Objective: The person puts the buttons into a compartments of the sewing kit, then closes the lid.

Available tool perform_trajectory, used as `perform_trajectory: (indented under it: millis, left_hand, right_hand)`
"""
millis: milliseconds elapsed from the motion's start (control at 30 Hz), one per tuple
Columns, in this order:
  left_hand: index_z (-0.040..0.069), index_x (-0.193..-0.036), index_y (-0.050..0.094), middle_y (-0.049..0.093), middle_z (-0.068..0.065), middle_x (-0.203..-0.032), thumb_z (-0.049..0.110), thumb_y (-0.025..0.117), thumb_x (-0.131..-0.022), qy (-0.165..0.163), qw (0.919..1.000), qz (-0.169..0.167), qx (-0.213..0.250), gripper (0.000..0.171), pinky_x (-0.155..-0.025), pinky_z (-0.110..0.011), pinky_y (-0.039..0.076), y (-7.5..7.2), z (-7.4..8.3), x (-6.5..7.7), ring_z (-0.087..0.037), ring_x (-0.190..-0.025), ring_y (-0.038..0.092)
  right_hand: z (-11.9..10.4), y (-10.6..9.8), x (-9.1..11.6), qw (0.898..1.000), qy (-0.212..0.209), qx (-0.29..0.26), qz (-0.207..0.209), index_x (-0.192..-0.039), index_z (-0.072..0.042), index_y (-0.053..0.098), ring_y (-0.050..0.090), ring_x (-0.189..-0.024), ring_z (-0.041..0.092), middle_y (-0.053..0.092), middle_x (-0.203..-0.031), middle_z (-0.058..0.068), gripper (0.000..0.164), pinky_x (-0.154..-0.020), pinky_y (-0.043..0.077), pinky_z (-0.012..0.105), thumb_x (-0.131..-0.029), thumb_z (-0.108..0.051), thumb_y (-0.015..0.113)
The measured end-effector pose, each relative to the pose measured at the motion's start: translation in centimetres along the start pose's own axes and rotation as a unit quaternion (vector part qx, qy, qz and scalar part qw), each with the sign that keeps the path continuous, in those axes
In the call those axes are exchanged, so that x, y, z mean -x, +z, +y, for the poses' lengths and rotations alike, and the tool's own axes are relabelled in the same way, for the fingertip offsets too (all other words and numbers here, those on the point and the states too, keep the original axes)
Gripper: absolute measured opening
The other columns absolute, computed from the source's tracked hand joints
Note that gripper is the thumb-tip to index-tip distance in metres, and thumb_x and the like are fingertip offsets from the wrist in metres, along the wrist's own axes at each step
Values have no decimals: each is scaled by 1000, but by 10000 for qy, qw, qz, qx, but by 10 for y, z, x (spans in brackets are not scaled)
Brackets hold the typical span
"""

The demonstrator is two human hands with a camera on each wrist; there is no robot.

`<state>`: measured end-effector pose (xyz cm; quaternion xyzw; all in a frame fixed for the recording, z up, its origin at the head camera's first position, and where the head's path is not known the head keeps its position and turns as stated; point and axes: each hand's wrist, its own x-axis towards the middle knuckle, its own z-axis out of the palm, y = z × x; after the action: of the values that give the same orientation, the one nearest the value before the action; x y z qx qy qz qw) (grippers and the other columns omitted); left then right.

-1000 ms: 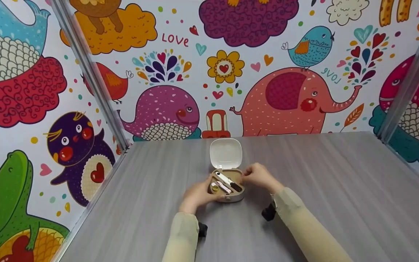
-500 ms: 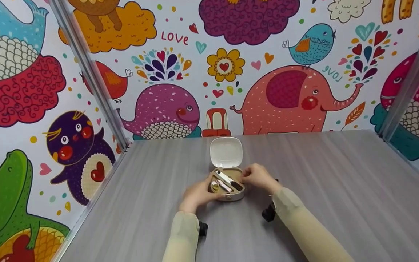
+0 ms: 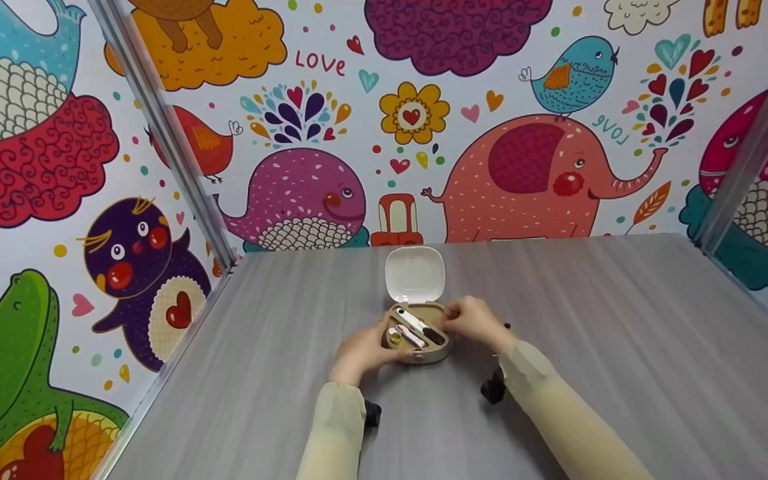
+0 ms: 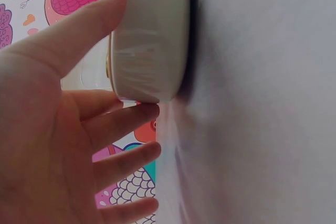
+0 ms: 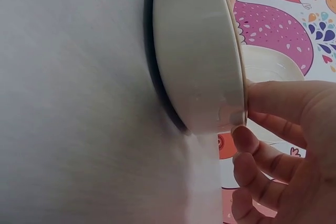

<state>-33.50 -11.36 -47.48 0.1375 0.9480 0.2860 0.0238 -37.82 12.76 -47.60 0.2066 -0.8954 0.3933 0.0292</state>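
Observation:
A small cream case point(image 3: 427, 357) with a tan tray inside stands on the table, its white lid point(image 3: 415, 273) raised at the back. In its compartments lie a long white tool with a dark end point(image 3: 419, 325), a slim pinkish-white piece point(image 3: 413, 337) and a small gold round piece point(image 3: 395, 338). My left hand point(image 3: 361, 352) holds the case at the left, thumb at the front rim and fingers along the side. At the right rim, my right hand point(image 3: 477, 323) pinches the edge, thumb over the top and curled index finger against the outer wall point(image 5: 199, 61).
The grey table point(image 3: 277, 320) spreads around the case on all sides. A printed cartoon wall point(image 3: 331, 127) rises behind it, with metal posts point(image 3: 164, 133) at the corners. Black wrist cameras point(image 3: 493, 388) hang under the sleeves.
The whole head view shifts slightly upward. Both hands stay at the case, and the right fingers remain at its right rim with hardly any movement.

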Motion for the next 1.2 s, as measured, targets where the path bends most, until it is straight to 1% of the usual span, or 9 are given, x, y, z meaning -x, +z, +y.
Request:
perform_trajectory:
  millis: [167, 367, 500, 633, 733, 867, 933, 1033, 1200]
  left_hand:
    - [6, -151, 34, 52, -20, -138, 55, 74, -78, 6, 10000, -33, 18, 97, -93, -52, 45, 0, -1, -1, -39, -114, 56]
    - [6, -151, 33, 51, -19, -139, 54, 75, -77, 42, 9998, -39, 176, 98, -95, -52, 43, 0, -1, -1, -39, -117, 55]
    - [6, -151, 33, 48, -18, -142, 55, 75, -78, -3, 9998, -92, 189, 98, -97, -52, 42, 0, 0, 0, -39, -120, 53]
    - [4, -151, 32, 47, -18, -143, 54, 74, -78, -11, 9997, -130, 186, 98, -99, -52, 41, 0, 0, 0, -39, -122, 51]
    - [4, -151, 32, 47, -18, -143, 55, 74, -78, -11, 9998, -135, 146, 99, -99, -52, 41, 1, -1, -1, -39, -122, 51]
    - [5, -151, 32, 48, -17, -142, 57, 74, -77, -5, 9999, -138, 11, 100, -97, -52, 42, 3, -3, -2, -38, -121, 53]
    - [6, -151, 32, 49, -17, -142, 59, 73, -77, -5, 9999, -146, -42, 100, -96, -51, 43, 4, -5, -3, -38, -120, 53]
    - [7, -151, 32, 49, -18, -141, 58, 74, -76, 0, 9999, -131, 26, 100, -96, -52, 42, 5, -5, -3, -38, -120, 53]
    - [7, -151, 32, 49, -18, -142, 56, 75, -76, -10, 9999, -113, 130, 100, -97, -53, 42, 3, -4, -3, -39, -120, 53]
  right_hand:
    - [-1, -6, 3, 9997, 18, -231, -17, -81, -3, 75, 50, -57, 5, 65, -68, -4, 5, -52, 41, 22, -77, -6, 73]
    - [3, -23, 11, 9993, 204, -306, 116, -89, 0, 76, 52, -60, 7, 67, -72, 0, 14, -53, 43, 24, -77, -2, 70]
    - [12, -36, 18, 9985, 409, -268, 243, -91, 3, 76, 56, -64, 10, 69, -77, 3, 15, -56, 47, 25, -78, -2, 70]
    - [23, -47, 29, 9957, 665, -610, 228, -95, 8, 73, 64, -69, 20, 70, -80, 9, 17, -59, 52, 28, -81, 0, 68]
    - [35, -54, 38, 9942, 769, -736, 169, -97, 9, 72, 65, -72, 22, 71, -83, 12, 18, -61, 53, 29, -83, -1, 67]
    - [51, -59, 51, 9940, 855, -657, 165, -95, 6, 74, 60, -68, 16, 71, -83, 11, 16, -59, 48, 27, -84, -6, 70]
    - [58, -60, 56, 9945, 819, -624, 194, -93, 6, 74, 56, -66, 13, 71, -82, 11, 15, -57, 46, 25, -83, -4, 71]
    - [67, -62, 62, 9948, 764, -633, 241, -92, 9, 73, 51, -65, 11, 70, -82, 11, 15, -56, 42, 23, -80, 0, 70]
    - [76, -66, 68, 9940, 848, -588, 363, -92, 9, 73, 51, -67, 10, 72, -85, 12, 17, -58, 42, 22, -77, 1, 71]
